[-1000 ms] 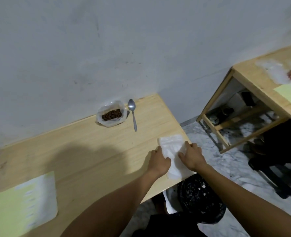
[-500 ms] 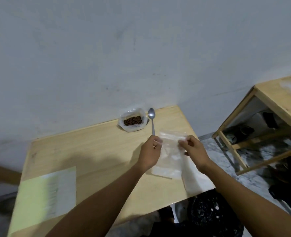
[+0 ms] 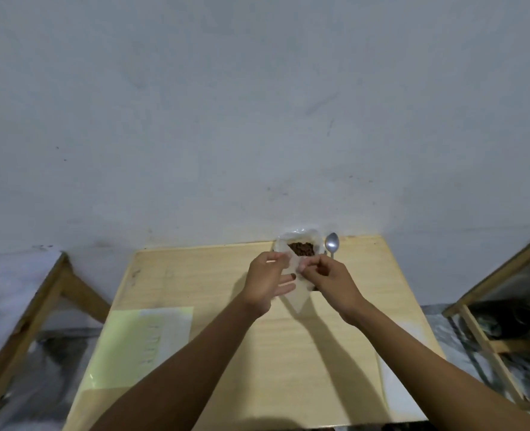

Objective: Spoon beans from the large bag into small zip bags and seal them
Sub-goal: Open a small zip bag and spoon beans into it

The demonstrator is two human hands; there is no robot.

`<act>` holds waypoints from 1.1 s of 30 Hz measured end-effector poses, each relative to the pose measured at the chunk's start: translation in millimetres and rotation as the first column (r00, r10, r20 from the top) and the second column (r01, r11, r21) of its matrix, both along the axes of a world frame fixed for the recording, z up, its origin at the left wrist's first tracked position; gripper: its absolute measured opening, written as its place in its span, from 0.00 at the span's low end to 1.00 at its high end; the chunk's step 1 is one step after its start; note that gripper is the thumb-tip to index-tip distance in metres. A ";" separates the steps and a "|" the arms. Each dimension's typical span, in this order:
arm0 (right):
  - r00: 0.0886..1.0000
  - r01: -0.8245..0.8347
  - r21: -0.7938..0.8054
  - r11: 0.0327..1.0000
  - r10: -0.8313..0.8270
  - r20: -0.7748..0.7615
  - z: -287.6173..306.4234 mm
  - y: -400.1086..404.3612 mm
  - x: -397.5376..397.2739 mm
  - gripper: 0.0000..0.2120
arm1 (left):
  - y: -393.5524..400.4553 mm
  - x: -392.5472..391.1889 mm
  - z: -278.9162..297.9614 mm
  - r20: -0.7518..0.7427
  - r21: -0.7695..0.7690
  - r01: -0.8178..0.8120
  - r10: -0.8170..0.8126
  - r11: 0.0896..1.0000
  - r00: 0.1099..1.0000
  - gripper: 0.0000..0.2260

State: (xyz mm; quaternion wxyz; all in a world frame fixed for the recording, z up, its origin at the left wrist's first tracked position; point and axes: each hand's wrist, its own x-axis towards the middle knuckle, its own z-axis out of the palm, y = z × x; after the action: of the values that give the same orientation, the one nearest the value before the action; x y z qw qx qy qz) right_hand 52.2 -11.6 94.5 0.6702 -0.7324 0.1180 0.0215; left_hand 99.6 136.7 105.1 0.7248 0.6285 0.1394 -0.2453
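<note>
Lifted off the table, small zip bag (image 3: 297, 290) (clear) pinched between left hand (image 3: 265, 283) and right hand (image 3: 330, 279).

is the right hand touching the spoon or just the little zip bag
Apart from the spoon: the head view shows bare table between it and the right hand, which pinches the small zip bag.

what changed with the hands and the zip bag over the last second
Both hands, left hand and right hand, took one small zip bag off the stack at the table's edge and lifted it; they now pinch its top. The bean bag and spoon stayed put.
</note>
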 end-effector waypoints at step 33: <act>0.994 -0.081 -0.077 0.994 0.075 -0.083 -15.9 18.2 3.2 0.06 | 13.1 -8.1 -14.1 0.023 0.023 -0.023 0.022 0.999 0.999 0.03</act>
State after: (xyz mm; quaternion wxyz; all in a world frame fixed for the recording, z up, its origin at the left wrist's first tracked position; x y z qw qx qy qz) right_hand 55.4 6.6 78.5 0.6336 -0.7614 0.1168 0.0723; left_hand 91.5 149.8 91.1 0.7219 0.6379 0.1409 -0.2282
